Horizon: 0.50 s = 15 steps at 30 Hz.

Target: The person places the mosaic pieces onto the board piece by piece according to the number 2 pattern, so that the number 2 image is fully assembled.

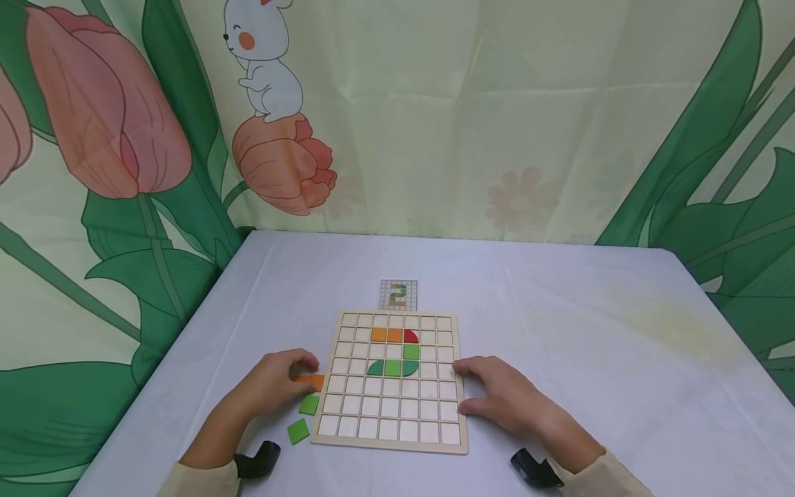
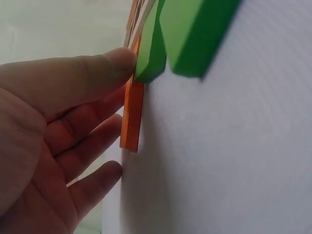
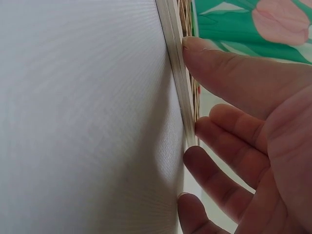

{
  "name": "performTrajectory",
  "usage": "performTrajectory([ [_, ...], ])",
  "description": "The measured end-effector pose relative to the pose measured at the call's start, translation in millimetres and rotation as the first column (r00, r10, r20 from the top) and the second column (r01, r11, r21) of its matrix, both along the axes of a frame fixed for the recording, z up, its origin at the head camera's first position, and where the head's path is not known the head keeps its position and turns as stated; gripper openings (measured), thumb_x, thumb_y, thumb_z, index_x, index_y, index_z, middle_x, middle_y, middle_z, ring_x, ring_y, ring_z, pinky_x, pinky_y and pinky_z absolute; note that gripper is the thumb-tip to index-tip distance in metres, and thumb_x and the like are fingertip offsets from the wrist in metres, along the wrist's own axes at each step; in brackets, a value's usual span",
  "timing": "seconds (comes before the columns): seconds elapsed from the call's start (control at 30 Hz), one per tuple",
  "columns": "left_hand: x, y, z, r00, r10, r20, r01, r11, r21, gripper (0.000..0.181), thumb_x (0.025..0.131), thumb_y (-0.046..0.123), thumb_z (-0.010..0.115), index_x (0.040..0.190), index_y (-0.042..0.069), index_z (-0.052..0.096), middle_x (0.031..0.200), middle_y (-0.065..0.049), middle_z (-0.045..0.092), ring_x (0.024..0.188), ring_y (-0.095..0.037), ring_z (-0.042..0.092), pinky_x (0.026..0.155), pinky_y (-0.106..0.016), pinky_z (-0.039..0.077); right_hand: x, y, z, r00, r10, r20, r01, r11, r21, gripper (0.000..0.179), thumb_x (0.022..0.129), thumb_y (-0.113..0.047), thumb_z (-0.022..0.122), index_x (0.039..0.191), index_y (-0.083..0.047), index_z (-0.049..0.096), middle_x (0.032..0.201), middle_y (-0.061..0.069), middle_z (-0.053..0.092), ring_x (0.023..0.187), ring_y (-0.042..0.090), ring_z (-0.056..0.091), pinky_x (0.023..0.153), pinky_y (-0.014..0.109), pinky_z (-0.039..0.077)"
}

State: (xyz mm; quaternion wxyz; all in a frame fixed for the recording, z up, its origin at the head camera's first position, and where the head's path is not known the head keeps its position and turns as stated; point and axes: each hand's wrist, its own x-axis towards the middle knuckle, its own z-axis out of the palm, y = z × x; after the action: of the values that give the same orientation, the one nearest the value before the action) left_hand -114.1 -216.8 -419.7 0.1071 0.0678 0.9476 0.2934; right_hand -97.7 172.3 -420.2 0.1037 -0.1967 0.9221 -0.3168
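Note:
My left hand (image 1: 273,378) is at the left edge of a wooden grid board (image 1: 390,429), with thumb and forefinger around an orange piece (image 1: 309,382). In the left wrist view, the thumb meets the near side of the orange piece (image 2: 130,117) while the fingers reach behind it. My right hand (image 1: 506,393) rests thumb and fingertips against the board's right edge, its fingers loosely spread. Set in the grid are two orange squares (image 1: 386,335), a red quarter-round (image 1: 410,337), green squares (image 1: 393,368) and dark green quarter-rounds (image 1: 375,368).
Two loose green squares (image 1: 298,431) lie on the white-covered table (image 1: 559,310), left of the board. Behind the board lies a small pattern card (image 1: 398,295) showing a coloured figure on a grid. A printed curtain (image 1: 435,138) hangs at the back.

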Motion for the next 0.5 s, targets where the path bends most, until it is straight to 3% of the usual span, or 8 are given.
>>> performTrajectory([
  [0.5, -1.6, 1.2, -1.1, 1.000, 0.009, 0.019, -0.009, 1.000, -0.022, 0.025, 0.082, 0.006, 0.080, 0.104, 0.013, 0.070, 0.101, 0.005, 0.066, 0.098, -0.020, 0.058, 0.092, -0.046, 0.049, 0.0, 0.0, -0.7, 1.000, -0.001, -0.004, 0.001, 1.000, 0.010, 0.056, 0.083, -0.024, 0.080, 0.133, -0.007, 0.061, 0.132, 0.006, 0.060, 0.128, 0.032, 0.051, 0.106, 0.052, 0.039],
])
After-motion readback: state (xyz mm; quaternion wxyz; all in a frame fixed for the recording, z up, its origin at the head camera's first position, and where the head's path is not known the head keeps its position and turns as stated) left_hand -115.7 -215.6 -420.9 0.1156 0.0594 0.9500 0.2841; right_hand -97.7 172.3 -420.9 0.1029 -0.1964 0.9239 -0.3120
